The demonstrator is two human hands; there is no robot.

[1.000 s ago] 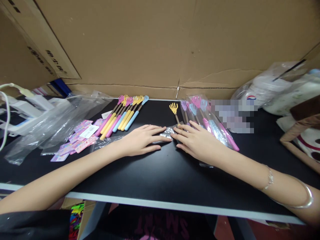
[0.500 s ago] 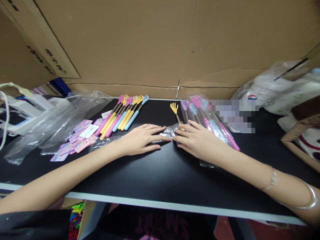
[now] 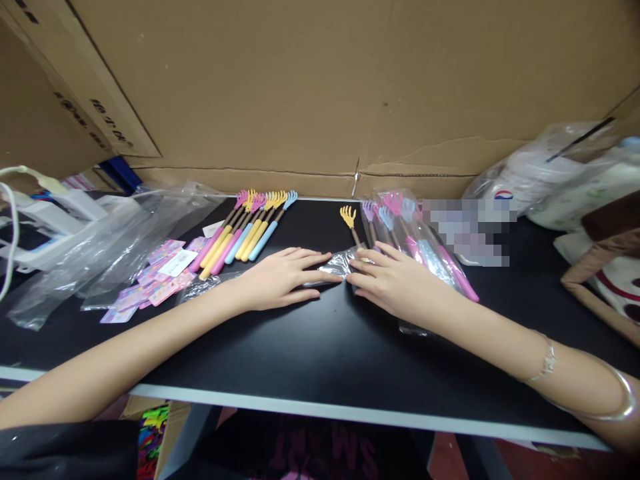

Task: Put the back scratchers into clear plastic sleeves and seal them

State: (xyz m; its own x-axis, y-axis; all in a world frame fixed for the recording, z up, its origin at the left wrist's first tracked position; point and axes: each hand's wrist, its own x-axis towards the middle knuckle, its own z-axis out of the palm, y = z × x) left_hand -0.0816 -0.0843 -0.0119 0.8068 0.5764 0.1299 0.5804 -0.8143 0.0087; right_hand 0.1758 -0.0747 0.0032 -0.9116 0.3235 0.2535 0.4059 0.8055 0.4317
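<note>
My left hand [image 3: 280, 279] lies flat, fingers stretched to the right, over a clear plastic bag [image 3: 336, 263]. Opposite it, my right hand [image 3: 393, 275] rests with spread fingers on the bag's other side. A yellow claw-shaped back scratcher [image 3: 349, 216] pokes out beyond my right fingers; its handle is hidden under that hand. Right behind lie several back scratchers in clear sleeves [image 3: 430, 257], partly covered by my right hand and wrist. Left of centre, several loose back scratchers [image 3: 245, 233] with pink, yellow and blue handles lie side by side, claws toward the back.
Colourful printed cards [image 3: 150, 280] and empty clear bags [image 3: 125, 233] lie on the left of the black table [image 3: 310, 360]. A white rack-like object [image 3: 55, 213] stands at far left. Bagged cups [image 3: 535, 167] and a brown-and-white item [image 3: 615, 260] are at right. Cardboard [image 3: 350, 87] walls the back.
Both hands stay almost in place. The fingers of my right hand have shifted very slightly; the scratchers and bags lie as before.
</note>
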